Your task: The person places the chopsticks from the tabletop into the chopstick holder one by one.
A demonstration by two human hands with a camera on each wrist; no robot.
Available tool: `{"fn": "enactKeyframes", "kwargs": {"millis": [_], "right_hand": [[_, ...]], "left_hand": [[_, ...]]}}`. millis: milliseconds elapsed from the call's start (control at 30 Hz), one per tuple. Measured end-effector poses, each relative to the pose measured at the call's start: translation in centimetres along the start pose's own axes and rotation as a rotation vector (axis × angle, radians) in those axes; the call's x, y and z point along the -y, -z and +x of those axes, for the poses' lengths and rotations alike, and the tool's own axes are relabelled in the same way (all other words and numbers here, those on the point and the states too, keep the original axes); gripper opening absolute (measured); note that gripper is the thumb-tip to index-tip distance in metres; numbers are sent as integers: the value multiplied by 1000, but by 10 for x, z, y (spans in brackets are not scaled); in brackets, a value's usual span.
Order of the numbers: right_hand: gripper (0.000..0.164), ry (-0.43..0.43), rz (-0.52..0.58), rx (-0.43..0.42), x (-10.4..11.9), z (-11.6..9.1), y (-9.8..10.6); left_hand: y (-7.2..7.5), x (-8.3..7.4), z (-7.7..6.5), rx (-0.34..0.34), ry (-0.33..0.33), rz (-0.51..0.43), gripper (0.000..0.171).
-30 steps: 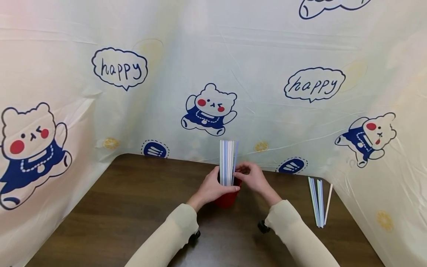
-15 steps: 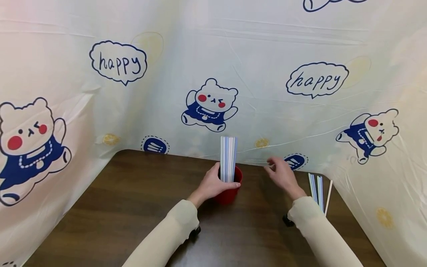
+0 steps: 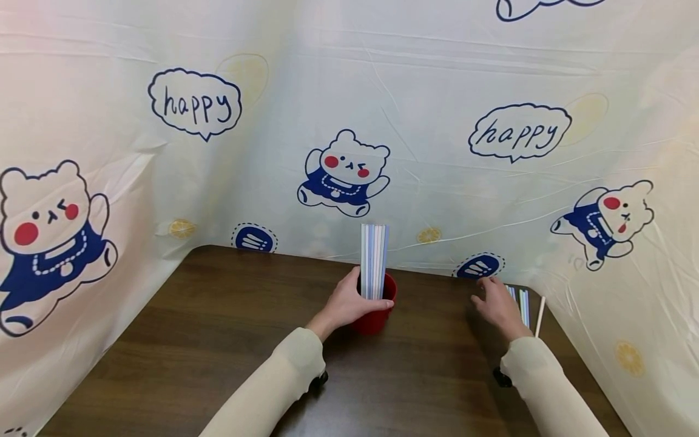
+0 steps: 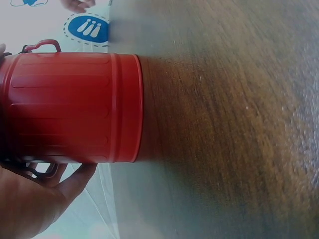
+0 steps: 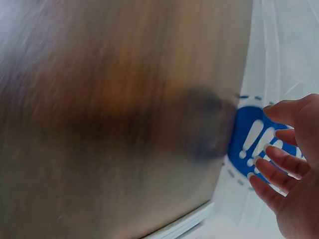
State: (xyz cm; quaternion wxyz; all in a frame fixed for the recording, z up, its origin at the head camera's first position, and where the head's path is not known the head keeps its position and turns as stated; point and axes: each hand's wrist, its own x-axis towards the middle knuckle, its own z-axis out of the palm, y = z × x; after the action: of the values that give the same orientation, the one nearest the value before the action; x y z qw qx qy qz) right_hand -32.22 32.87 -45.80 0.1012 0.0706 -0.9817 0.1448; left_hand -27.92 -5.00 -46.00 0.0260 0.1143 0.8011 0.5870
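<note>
Your left hand (image 3: pixel 345 305) grips the red bucket (image 3: pixel 372 323) with straws (image 3: pixel 374 261) upright inside, toward the table's (image 3: pixel 218 328) far side; your empty right hand (image 3: pixel 501 309), fingers loose, could scatter the spare straws (image 3: pixel 525 306) beside it if it brushes them.

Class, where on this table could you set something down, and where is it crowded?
Free: table left of the left sleeve; between left sleeve and right sleeve; between the red bucket and right hand. Crowded: far right corner, where loose sticks lie beside that hand.
</note>
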Motion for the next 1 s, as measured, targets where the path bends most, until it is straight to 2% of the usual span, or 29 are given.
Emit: {"fn": "enactKeyframes", "kwargs": {"millis": [200, 500, 767, 1000], "right_hand": [[51, 2, -47, 55, -22, -6, -4], [48, -49, -112, 146, -49, -17, -5], [39, -105, -125, 152, -63, -20, -1], [21, -114, -112, 164, -69, -23, 6]], "left_hand": [[0, 1, -1, 2, 7, -10, 82], [-2, 1, -2, 2, -2, -6, 80], [-2, 1, -2, 1, -3, -7, 82], [-1, 0, -2, 2, 0, -9, 82]]}}
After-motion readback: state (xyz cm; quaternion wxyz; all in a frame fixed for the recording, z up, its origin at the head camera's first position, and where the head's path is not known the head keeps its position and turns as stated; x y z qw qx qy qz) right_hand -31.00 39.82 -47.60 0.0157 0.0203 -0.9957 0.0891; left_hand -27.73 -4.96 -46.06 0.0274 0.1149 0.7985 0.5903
